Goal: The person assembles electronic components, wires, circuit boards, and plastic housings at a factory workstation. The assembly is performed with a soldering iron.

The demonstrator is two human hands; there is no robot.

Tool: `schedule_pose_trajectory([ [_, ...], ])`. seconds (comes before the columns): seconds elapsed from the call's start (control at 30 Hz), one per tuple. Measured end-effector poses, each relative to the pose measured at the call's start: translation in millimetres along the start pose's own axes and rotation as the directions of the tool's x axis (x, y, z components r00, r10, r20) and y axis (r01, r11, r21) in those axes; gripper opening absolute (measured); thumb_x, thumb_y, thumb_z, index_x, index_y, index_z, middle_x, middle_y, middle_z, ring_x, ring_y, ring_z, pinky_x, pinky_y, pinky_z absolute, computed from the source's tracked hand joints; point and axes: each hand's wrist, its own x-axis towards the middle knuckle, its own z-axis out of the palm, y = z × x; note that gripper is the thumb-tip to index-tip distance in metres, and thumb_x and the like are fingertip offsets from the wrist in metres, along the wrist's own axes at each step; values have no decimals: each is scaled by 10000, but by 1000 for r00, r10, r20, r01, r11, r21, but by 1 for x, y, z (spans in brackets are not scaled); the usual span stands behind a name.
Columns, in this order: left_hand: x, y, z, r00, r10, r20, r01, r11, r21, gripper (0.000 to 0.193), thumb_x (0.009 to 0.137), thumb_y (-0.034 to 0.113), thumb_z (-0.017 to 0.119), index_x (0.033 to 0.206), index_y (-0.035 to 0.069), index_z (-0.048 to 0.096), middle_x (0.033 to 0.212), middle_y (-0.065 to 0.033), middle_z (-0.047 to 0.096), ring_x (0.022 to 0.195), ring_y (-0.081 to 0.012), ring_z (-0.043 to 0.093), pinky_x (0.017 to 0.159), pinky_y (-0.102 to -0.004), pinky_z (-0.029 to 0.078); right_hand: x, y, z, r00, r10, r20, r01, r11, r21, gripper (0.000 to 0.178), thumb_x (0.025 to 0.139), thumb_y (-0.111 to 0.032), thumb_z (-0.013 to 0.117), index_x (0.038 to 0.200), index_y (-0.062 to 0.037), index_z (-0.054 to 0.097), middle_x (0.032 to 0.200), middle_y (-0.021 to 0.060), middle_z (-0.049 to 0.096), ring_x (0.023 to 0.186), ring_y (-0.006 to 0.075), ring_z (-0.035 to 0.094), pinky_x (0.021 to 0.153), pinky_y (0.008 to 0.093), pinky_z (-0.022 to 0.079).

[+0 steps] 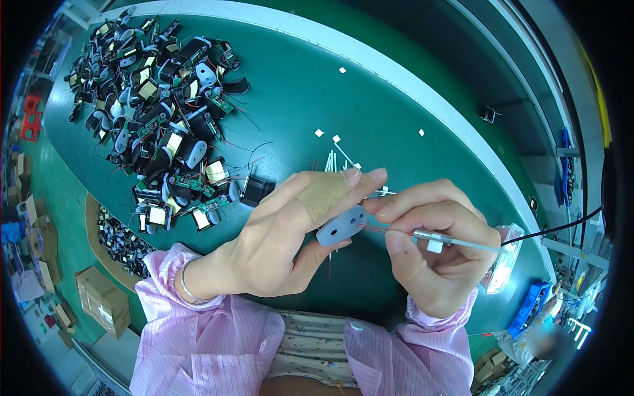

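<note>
Two hands (pixel 264 247) (pixel 432 267) hold parts (pixel 341 226) above a green table (pixel 290 72).

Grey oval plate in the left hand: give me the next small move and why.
Probably ease the right hand slightly toward the grey oval plate, keeping the left hand steady: thin red wires span the gap between the plate and the slim metal-and-white part in the right hand, so pulling apart might strain them.
</note>
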Motion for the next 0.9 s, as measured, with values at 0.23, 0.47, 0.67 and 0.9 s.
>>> schedule_pose_trajectory([
  [0.23,2,0,0,1000,15,4,-15,1000,-9,819,761,-128,598,1454,50,198,1252,-295,557,972,-345,655,834,-406,509,-3,-4,2,999,-28,-19,26,996,-89,65,761,33,661,799,39,608,880,177,637,833,280,687,751,360,565],
  [0.47,5,3,-2,1000,12,27,-14,998,67,842,750,-156,577,1438,25,128,1218,-308,569,969,-343,652,837,-415,514,-4,-3,4,999,-22,-45,18,997,-73,72,763,25,668,800,37,607,879,168,638,836,272,688,758,356,566],
  [0.67,4,5,-3,1000,24,12,-25,996,90,824,738,-172,564,1418,13,140,1209,-309,573,935,-333,652,806,-404,529,-7,0,4,996,-89,-17,87,993,-85,60,747,42,658,778,33,608,867,169,641,832,282,696,719,344,576],
  [0.9,6,7,-1,999,45,17,-47,988,148,873,727,-171,574,1447,32,122,1189,-301,590,919,-326,647,777,-386,536,-7,-3,5,997,-72,-23,69,990,-122,87,718,83,653,778,39,608,867,175,639,816,279,696,715,347,579],
])
